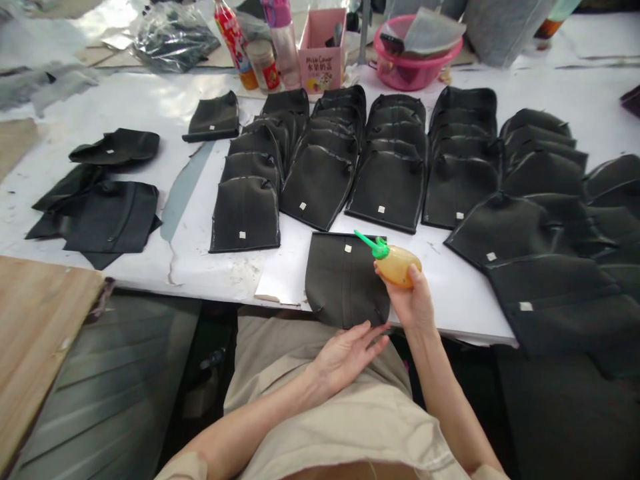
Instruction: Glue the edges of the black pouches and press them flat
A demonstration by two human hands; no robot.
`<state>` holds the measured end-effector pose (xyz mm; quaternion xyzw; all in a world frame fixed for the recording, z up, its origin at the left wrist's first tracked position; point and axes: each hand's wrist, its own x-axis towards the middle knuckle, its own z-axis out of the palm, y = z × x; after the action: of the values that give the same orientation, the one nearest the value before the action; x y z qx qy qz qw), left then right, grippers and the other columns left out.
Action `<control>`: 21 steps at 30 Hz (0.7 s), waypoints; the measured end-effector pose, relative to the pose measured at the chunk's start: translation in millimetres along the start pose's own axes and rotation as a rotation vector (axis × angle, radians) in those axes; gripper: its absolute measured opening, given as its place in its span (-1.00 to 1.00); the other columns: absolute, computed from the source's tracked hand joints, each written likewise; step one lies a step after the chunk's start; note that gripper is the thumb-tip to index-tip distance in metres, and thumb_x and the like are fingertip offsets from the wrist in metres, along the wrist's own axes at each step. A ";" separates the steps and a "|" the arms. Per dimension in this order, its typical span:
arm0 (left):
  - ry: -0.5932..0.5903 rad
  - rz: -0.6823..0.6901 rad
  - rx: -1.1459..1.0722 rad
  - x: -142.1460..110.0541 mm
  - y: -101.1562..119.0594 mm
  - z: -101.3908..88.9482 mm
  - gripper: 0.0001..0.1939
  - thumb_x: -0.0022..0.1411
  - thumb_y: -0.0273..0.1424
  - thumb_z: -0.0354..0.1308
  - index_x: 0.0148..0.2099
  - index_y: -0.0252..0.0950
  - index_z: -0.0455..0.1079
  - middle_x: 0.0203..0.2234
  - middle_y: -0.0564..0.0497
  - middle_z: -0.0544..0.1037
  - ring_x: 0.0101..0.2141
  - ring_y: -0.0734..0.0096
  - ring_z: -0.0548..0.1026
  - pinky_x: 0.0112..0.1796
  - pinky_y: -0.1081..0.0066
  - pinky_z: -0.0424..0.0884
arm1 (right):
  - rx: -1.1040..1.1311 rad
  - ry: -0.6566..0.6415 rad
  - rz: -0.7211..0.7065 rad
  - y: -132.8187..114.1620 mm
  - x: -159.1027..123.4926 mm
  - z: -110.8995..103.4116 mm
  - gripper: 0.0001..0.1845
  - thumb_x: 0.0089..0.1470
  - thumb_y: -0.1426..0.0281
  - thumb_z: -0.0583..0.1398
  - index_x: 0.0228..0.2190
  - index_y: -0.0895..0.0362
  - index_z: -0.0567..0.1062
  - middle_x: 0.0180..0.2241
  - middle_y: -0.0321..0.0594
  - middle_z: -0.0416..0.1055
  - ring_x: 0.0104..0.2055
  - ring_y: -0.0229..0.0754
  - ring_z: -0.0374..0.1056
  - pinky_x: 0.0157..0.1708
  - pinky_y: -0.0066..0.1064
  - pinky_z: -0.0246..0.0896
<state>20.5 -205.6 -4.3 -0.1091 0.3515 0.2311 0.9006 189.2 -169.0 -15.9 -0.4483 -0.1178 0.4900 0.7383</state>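
Observation:
In my right hand [413, 300] is a squeeze bottle [400, 265] of amber liquid, with a green nozzle pointing up and to the left. It is held over the right side of a black leather-like piece [335, 280] that lies flat at the table's front edge. A small white label sits near that piece's far edge. My left hand [350, 357] is by the near edge of the piece, fingers stretched out and apart, palm partly turned up. Whether its fingertips touch the piece I cannot tell.
Overlapping rows of similar black pieces [387, 180] cover the white table [200, 267] beyond and to the right. A loose pile [115, 217] lies left. Behind stand a pink box [323, 57], drink bottles [235, 43] and a pink basin [417, 63]. A wooden board [40, 320] is front left.

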 end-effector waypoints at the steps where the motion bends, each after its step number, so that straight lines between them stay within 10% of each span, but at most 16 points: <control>1: -0.007 0.006 -0.017 0.3 -0.3 0.9 -0.81 0.18 -0.60 0.38 -0.46 -0.40 0.50 -0.21 -0.17 0.67 0.06 0.12 0.57 0.12 0.19 0.46 | 0.018 0.010 -0.001 0.7 0.3 0.0 -0.60 0.02 0.13 0.41 -0.14 0.06 0.61 -0.10 -0.21 0.60 -0.04 -0.03 0.50 -0.02 -0.16 0.49; 9: -0.096 0.000 0.002 6.8 3.0 4.8 -0.95 0.18 -0.58 0.35 -0.26 -0.41 0.59 -0.13 -0.14 0.67 0.03 0.26 0.57 0.07 0.27 0.49 | 0.135 0.085 0.016 2.9 5.2 1.9 -0.69 0.01 0.17 0.41 -0.22 0.03 0.60 -0.12 -0.24 0.61 -0.03 -0.04 0.51 0.06 -0.08 0.47; 21: 0.231 0.323 0.416 -23.1 24.4 -7.0 -0.58 -0.03 -0.26 0.58 -0.21 -0.41 0.57 -0.29 -0.11 0.68 -0.27 0.29 0.66 -0.28 0.43 0.55 | 0.064 0.017 0.001 4.3 13.7 6.4 -0.65 0.02 0.19 0.42 -0.16 0.05 0.61 -0.08 -0.19 0.60 0.05 0.00 0.47 0.05 -0.09 0.49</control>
<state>-10.6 -194.8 5.5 0.1100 0.5046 0.2804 0.8091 189.3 -153.6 -19.2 -0.4287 -0.0955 0.4901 0.7529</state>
